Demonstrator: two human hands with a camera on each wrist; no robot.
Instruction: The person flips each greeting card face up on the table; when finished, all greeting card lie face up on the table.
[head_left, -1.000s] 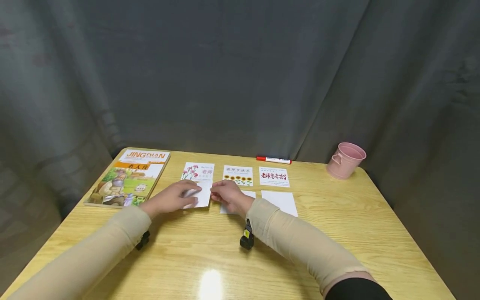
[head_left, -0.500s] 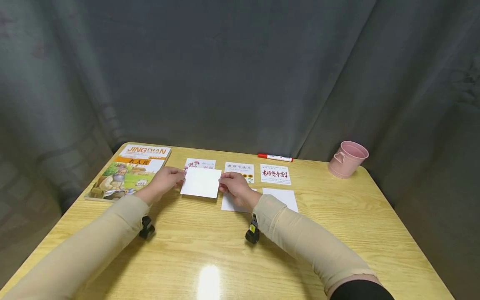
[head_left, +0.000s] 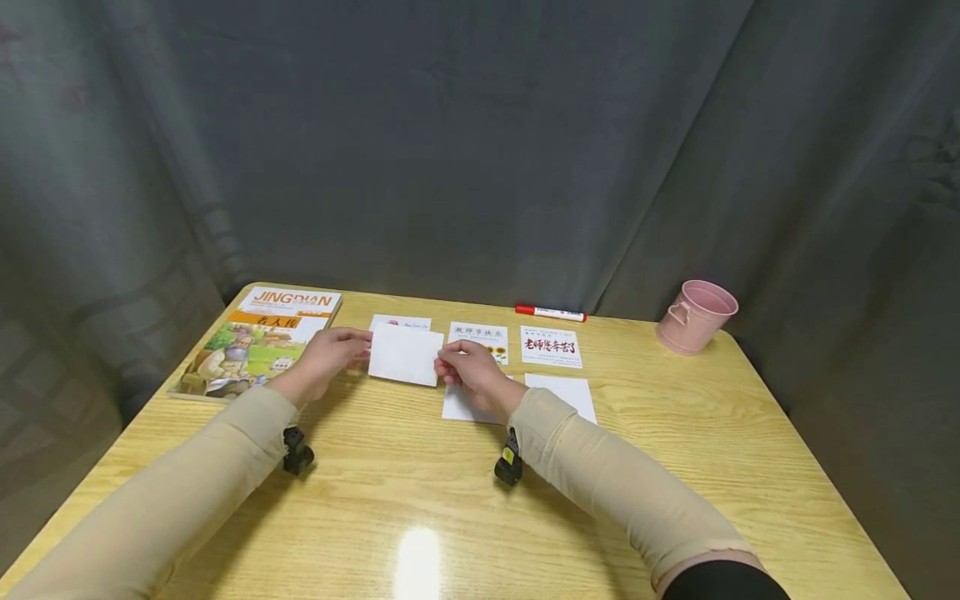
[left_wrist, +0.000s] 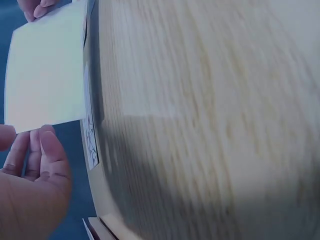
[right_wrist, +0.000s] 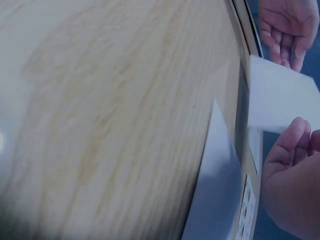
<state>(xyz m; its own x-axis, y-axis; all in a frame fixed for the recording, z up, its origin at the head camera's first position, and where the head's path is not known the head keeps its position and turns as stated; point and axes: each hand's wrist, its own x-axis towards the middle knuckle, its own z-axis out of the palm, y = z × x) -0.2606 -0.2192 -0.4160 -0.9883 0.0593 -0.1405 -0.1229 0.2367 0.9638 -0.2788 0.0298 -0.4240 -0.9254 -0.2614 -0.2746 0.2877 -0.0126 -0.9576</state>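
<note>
A blank white card [head_left: 406, 355] is raised off the table, tilted, in front of a flower-printed card [head_left: 401, 322] that it mostly hides. My right hand [head_left: 477, 372] pinches its right edge. The left hand [head_left: 324, 360] holds the opposite edge with its fingertips, and the left wrist view shows the thumb and fingers at that edge of the white card [left_wrist: 47, 70]. In the right wrist view, both hands meet the white card [right_wrist: 280, 95] from opposite sides. Another blank card [head_left: 465, 403] lies partly under my right hand.
Sunflower [head_left: 477, 333] and red-lettered [head_left: 551, 346] cards lie to the right, with one more blank card [head_left: 562, 393] below them. A red-capped marker [head_left: 551, 313] lies behind. A book [head_left: 262, 342] is at left; a pink bucket [head_left: 696, 317] stands at the table's [head_left: 360, 500] back right.
From beside the flower-printed card's lower part, both hands have lifted the white card up and away. Over the last half second it rose a little and shifted slightly right.
</note>
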